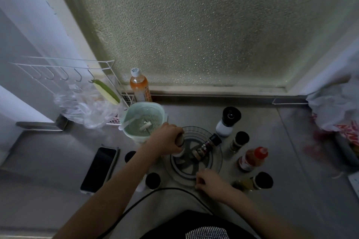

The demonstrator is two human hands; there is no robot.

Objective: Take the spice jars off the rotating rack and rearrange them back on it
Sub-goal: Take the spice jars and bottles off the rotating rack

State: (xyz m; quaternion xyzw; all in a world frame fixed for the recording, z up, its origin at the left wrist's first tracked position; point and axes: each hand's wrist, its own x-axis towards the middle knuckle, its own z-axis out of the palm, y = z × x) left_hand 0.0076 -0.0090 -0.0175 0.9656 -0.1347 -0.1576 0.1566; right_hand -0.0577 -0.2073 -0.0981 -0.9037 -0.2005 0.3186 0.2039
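Two jars (pixel 202 147) apparently inside rack (pixel 217 163) rim

On the counter (pixel 58 161) the rotating rack (pixel 215 163) stands in the middle, with one jar (pixel 206 146) on it. Four jars and a grinder (pixel 227 121) stand to its right. A phone (pixel 99 169) lies to its left, and a colander (pixel 143 120) is behind it.

Left hand (pixel 167 137) grips a jar (pixel 179 144) on the rack (pixel 215 163) — right hand (pixel 208 183) at its rim.
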